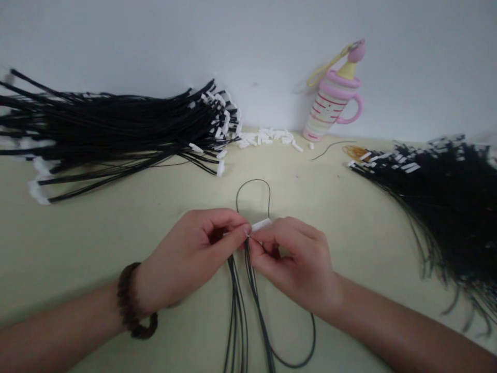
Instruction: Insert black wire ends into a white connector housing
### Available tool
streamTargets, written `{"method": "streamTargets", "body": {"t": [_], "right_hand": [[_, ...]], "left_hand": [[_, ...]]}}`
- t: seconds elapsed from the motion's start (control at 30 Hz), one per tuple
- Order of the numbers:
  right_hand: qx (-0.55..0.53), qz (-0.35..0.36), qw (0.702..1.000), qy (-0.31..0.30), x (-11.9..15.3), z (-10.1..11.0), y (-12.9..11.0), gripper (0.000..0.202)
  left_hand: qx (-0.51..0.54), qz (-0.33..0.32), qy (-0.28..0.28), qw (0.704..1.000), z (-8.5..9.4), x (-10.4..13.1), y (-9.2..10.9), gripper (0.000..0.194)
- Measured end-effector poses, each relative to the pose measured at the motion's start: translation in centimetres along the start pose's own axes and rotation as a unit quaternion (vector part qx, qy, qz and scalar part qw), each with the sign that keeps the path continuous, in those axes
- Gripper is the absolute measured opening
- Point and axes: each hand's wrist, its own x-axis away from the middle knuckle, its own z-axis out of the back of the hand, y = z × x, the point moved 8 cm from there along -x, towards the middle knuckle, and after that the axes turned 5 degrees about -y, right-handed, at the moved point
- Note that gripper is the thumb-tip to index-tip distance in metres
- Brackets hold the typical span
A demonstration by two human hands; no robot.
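Note:
In the middle of the table my left hand [198,254] is closed, thumb and fingertips pinching a white plastic connector [261,224]. My right hand [297,256] meets it there, its thumb and forefinger pinched on a thin black wire at the connector's near side; the wire's very end is too small to make out. Several black wires [254,295] hang from the connector toward me, in two bunches. One wire loop [254,180] arches beyond my fingers, and another bends out below my right wrist. My fingers hide much of the connector.
A thick bundle of black cables with white connectors [128,119] lies at the back left. Loose white connectors [267,137] lie by the wall, beside a pink striped cup-shaped object [329,106]. Another heap of black wires [446,202] lies right, near yellowish bands [354,152].

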Motion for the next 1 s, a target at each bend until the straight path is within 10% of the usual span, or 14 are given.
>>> {"method": "streamTargets", "body": {"t": [1.0], "right_hand": [[-0.004, 0.015, 1.0, 0.004, -0.04, 0.0, -0.11, 0.014]], "left_hand": [[-0.005, 0.007, -0.002, 1.0, -0.07, 0.06, -0.21, 0.021]]}}
